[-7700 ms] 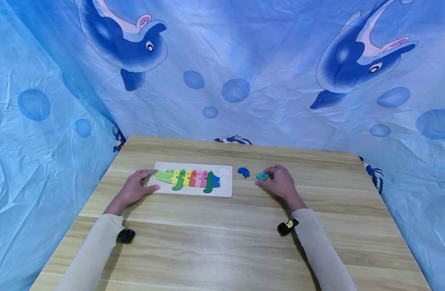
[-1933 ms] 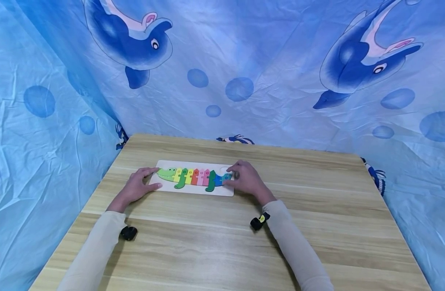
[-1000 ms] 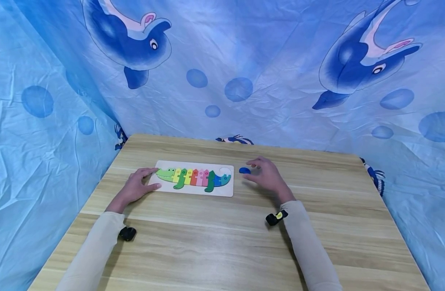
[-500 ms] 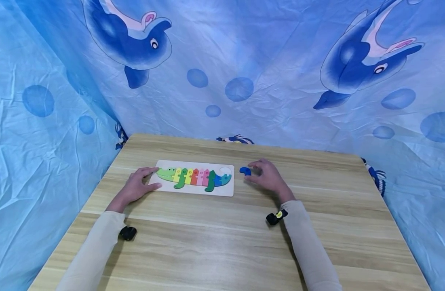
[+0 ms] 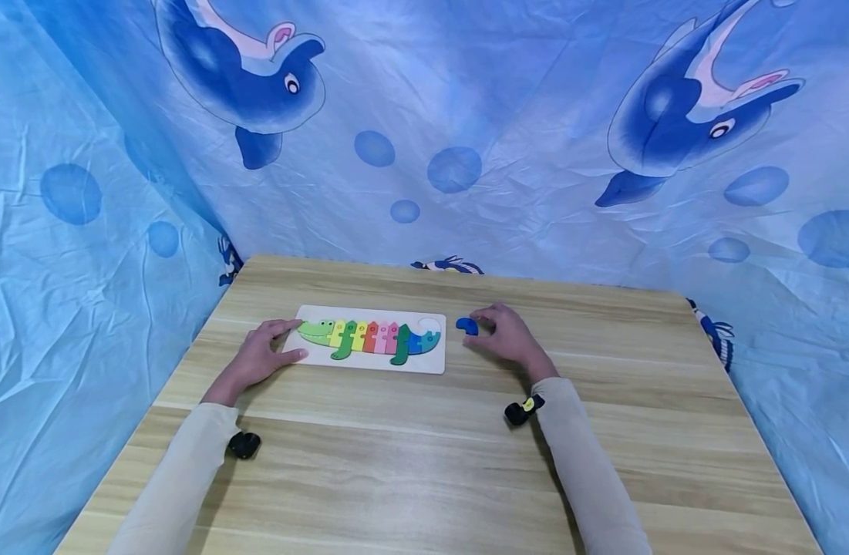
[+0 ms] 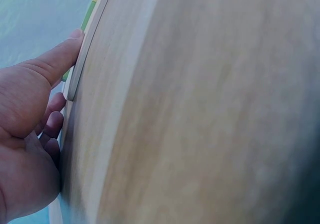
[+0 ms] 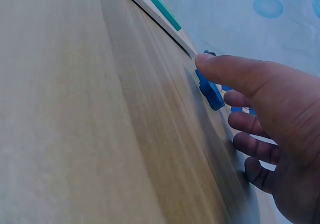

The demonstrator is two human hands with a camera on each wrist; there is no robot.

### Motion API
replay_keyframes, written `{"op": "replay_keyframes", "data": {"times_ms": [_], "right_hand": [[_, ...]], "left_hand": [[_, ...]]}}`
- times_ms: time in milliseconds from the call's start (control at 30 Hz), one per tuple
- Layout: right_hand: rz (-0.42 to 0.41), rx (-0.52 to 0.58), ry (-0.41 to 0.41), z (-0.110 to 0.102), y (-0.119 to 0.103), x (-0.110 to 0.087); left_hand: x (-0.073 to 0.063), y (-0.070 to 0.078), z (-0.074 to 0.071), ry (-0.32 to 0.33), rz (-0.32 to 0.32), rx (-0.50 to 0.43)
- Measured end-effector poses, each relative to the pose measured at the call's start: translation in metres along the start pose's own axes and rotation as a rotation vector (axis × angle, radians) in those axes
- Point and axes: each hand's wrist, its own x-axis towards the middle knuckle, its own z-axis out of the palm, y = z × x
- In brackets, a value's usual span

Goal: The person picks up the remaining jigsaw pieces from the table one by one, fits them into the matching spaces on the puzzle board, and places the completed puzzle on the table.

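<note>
In the head view a white puzzle board (image 5: 368, 364) lies on the table with a colourful crocodile fitted into it. Its teal tail piece (image 5: 431, 341) sits at the right end, beside a white curled recess (image 5: 429, 325). My left hand (image 5: 259, 353) rests on the board's left end, thumb and index finger spread over it. In the left wrist view the thumb lies straight along the board's edge. Right of the board, my right hand (image 5: 509, 333) pinches a blue curved puzzle piece (image 5: 467, 326) between thumb and index finger. That right thumb partly covers the piece in the right wrist view.
The wooden table (image 5: 396, 462) reaches back to a blue curtain (image 5: 521, 223) printed with dolphins. A black wrist camera (image 5: 244, 445) is on the left sleeve, another camera (image 5: 517, 414) on the right.
My right hand carried the teal piece from the table's right into the board, then let go and moved back right to the blue piece. My left hand stayed on the board.
</note>
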Motion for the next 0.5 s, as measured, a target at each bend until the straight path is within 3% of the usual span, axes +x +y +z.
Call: {"op": "replay_keyframes", "data": {"times_ms": [500], "right_hand": [[-0.008,-0.038,-0.015,-0.0001,-0.0034,0.0018]], "left_hand": [[-0.0004,-0.0020,-0.0003,-0.005,0.007,0.002]]}}
